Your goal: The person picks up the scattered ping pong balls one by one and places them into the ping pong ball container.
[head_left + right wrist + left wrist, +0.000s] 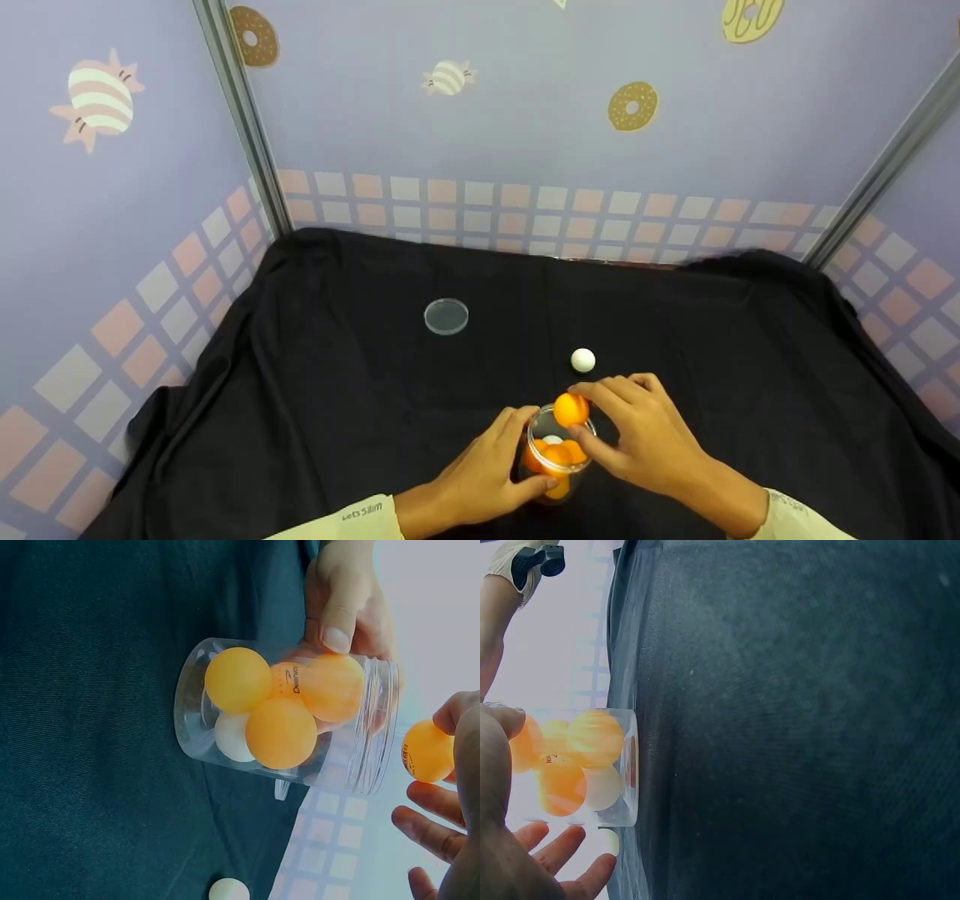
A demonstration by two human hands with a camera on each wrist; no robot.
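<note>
A clear plastic jar [377, 727] stands upright on the black cloth, holding several orange ping-pong balls [281, 733] and a white one [234, 736]. My left hand [491, 469] grips the jar, thumb on the near side and fingers round the far left side. Just above the jar's open mouth, my right hand [641, 439] pinches another orange ping-pong ball [571, 410] between thumb and fingers. In the right wrist view that ball sits just outside the rim, apart from it. A loose white ping-pong ball [583, 360] lies on the cloth beyond the right hand.
A round clear lid [446, 316] lies flat on the black cloth [360, 360], farther back and left of the jar. Patterned panels [525, 112] enclose the back and both sides, joined by metal posts [251, 120]. The cloth bunches in folds at its left edge.
</note>
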